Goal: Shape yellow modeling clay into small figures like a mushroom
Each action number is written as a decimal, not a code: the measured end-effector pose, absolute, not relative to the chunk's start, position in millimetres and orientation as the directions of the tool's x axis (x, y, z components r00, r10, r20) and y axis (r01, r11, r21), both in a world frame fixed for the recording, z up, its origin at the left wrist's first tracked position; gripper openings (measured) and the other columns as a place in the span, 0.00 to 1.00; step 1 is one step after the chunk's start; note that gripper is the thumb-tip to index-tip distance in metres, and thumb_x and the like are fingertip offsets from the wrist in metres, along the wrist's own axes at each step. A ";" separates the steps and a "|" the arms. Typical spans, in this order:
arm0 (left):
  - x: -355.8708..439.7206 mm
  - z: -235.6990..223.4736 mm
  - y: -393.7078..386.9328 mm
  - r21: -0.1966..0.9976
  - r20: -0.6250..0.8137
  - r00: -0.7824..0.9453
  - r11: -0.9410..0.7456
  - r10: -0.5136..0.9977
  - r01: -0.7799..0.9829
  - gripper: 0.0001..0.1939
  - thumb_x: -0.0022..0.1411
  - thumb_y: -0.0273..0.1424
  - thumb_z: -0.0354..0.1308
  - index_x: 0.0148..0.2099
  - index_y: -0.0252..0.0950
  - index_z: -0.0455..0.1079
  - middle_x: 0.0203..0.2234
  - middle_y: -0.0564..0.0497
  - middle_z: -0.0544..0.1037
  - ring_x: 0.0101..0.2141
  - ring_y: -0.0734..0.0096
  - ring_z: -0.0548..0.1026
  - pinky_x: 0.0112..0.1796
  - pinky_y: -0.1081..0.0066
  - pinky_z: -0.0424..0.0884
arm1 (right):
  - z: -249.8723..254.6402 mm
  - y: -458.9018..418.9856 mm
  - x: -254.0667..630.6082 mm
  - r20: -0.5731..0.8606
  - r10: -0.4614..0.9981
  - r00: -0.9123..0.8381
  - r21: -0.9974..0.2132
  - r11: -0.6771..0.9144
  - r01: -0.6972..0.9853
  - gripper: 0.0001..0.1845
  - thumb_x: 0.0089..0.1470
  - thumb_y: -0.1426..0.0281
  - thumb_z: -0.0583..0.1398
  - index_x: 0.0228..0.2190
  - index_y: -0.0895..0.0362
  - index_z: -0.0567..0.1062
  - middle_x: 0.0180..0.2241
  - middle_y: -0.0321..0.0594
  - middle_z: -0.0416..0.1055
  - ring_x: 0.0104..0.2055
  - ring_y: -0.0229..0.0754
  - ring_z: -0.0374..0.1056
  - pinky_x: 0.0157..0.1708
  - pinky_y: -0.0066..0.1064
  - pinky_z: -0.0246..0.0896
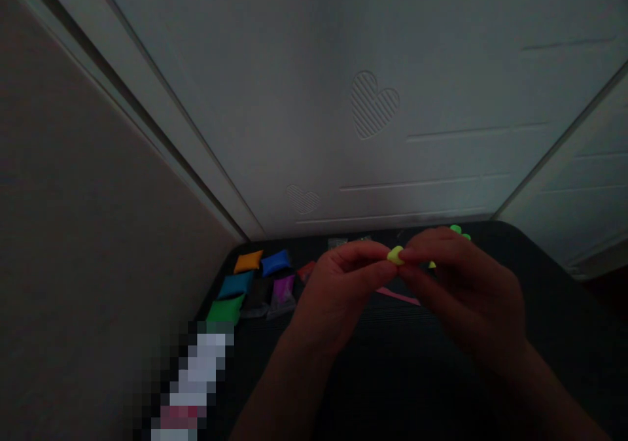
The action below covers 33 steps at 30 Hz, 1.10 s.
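Note:
A small lump of yellow modelling clay (395, 256) is pinched between my two hands above the dark table. My left hand (343, 284) grips its left side with thumb and forefinger, while the fingertips of my right hand (466, 284) press on its right side. Below and behind them lies a thin pink strip (401, 296), partly covered by my hands. Another bit of yellow (432, 265) shows behind my right fingers. Bright green pieces (456, 229) peek out past the right hand's knuckles.
On the table's left side lie several soft packets: orange (248, 262), blue (276, 263), teal (236, 284), black (258, 296), purple (283, 289) and green (226, 310). A reddish packet (306, 271) is half hidden by my left hand. A white panel (294, 101) rises behind the table (392, 375).

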<state>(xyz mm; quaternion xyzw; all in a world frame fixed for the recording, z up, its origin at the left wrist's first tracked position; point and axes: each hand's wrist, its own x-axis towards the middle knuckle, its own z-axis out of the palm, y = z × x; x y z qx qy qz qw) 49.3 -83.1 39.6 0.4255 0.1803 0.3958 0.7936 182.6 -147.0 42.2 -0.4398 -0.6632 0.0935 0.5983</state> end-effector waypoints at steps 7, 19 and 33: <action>49.4 42.3 -84.6 0.817 0.045 0.604 0.318 0.796 -0.481 0.06 0.43 0.29 0.69 0.29 0.38 0.77 0.25 0.54 0.77 0.29 0.79 0.73 0.33 0.77 0.68 | 42.4 -146.5 183.4 0.724 0.686 0.073 -0.617 0.597 0.512 0.15 0.50 0.77 0.62 0.39 0.48 0.72 0.34 0.32 0.73 0.35 0.36 0.67 0.34 0.30 0.62; 50.9 40.7 -83.6 0.822 0.062 0.587 0.292 0.807 -0.489 0.05 0.47 0.31 0.67 0.29 0.37 0.75 0.24 0.54 0.74 0.27 0.79 0.70 0.32 0.75 0.67 | 41.1 -145.5 184.1 0.724 0.688 0.047 -0.600 0.595 0.535 0.17 0.51 0.78 0.61 0.41 0.48 0.71 0.35 0.32 0.72 0.35 0.35 0.66 0.34 0.30 0.61; 51.0 41.6 -85.4 0.808 0.032 0.589 0.326 0.808 -0.491 0.07 0.47 0.32 0.67 0.31 0.37 0.77 0.27 0.54 0.77 0.29 0.79 0.72 0.35 0.76 0.67 | 43.4 -144.2 184.8 0.756 0.647 0.093 -0.565 0.575 0.592 0.12 0.51 0.78 0.61 0.37 0.53 0.72 0.32 0.29 0.71 0.34 0.30 0.65 0.33 0.25 0.60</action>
